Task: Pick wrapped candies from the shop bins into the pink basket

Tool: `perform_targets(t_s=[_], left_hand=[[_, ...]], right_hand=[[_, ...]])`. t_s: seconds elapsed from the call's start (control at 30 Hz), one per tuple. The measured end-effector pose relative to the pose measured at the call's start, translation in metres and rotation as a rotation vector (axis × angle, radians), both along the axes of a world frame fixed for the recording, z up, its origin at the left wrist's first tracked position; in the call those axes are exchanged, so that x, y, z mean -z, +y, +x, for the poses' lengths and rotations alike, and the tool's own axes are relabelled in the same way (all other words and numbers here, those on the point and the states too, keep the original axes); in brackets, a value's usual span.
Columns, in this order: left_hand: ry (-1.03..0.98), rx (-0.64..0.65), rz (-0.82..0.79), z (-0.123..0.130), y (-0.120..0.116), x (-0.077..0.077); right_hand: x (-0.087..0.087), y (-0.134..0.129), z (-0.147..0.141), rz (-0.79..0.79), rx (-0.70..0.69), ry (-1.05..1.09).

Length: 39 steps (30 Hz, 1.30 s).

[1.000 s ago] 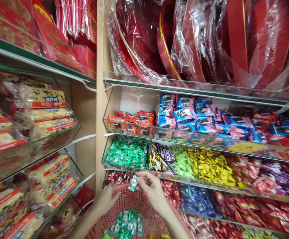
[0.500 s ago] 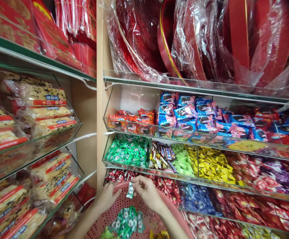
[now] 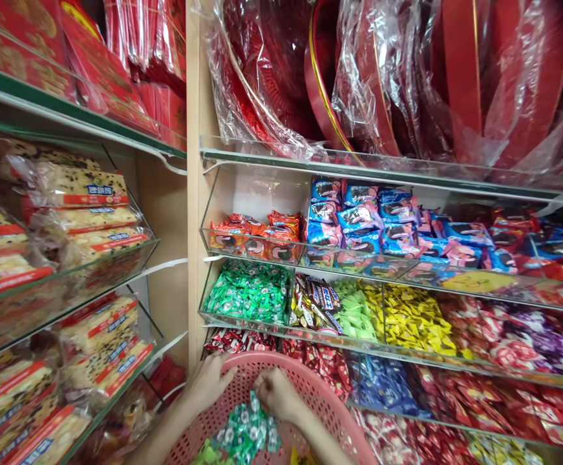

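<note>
A pink perforated plastic basket (image 3: 344, 420) fills the bottom middle of the head view. My left hand (image 3: 211, 384) grips its far left rim, with the thumb inside. Over the basket's interior, my right hand (image 3: 278, 392) has its fingers curled in a pinch. A small green-wrapped candy (image 3: 253, 402) shows at those fingertips, just above the pile. Several green candies (image 3: 247, 431) lie in the basket, with light-green packets (image 3: 207, 453) at the lower left and a bit of yellow wrapper (image 3: 301, 456) at the bottom.
A glass-fronted shelf ahead holds a bin of green candies (image 3: 247, 294), chocolate bars (image 3: 320, 298) and yellow candies (image 3: 419, 320). Blue snack packs (image 3: 361, 219) sit one level higher. Packaged pastries (image 3: 99, 187) line the left shelves. Red wrapped baskets (image 3: 460, 71) fill the top shelf.
My right hand has moved down into the basket, bringing the green candy from rim height to just above the pile. My left hand stays on the rim.
</note>
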<state>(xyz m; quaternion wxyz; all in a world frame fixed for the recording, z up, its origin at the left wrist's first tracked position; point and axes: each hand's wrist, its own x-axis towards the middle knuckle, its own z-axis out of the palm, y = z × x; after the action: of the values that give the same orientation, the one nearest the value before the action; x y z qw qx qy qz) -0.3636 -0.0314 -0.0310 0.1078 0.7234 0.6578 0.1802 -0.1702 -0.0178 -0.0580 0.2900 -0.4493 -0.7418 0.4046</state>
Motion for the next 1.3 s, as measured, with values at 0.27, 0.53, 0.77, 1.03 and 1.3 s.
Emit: perform_targets(t_s=[0.27, 0.53, 0.77, 1.03, 1.3], left_hand=[[0.033, -0.039, -0.066, 0.003, -0.002, -0.006], [0.019, -0.015, -0.036, 0.003, -0.001, -0.001], [0.054, -0.027, -0.034, 0.001, 0.000, 0.003], [0.026, -0.039, -0.053, 0.002, -0.001, 0.000], [0.049, -0.030, -0.042, 0.001, -0.001, 0.002]], right_hand=[[0.013, -0.008, -0.003, 0.169, 0.096, -0.402], [-0.090, -0.027, -0.005, 0.377, 0.036, -0.313], [-0.181, 0.009, 0.008, 0.657, -0.006, -0.471], [-0.184, 0.026, -0.001, 0.622, -0.014, -0.883], [-0.177, 0.035, -0.007, 0.632, -0.012, -0.896]])
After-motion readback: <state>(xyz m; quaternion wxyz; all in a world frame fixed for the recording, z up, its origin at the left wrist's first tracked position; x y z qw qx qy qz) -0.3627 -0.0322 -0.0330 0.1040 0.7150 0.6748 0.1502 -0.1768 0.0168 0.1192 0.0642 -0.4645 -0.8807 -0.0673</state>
